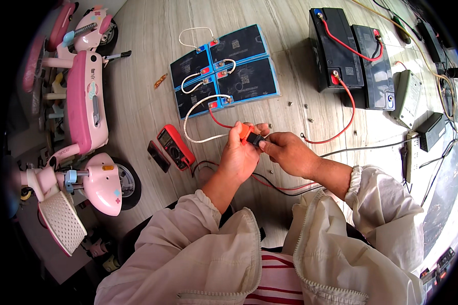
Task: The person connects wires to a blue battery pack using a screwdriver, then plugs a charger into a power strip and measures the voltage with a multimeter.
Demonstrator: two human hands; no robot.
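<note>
orange connector (246,133) and black plug (255,139) in the respective pinch of left and right hands (292,155)

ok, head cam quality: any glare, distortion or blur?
Head view: floor washed out at right; pink scooter looks warped toward the black left rim; lower-left corner dark; left hand, right hand and blue-edged batteries reasonably sharp, no obvious motion blur.
</note>
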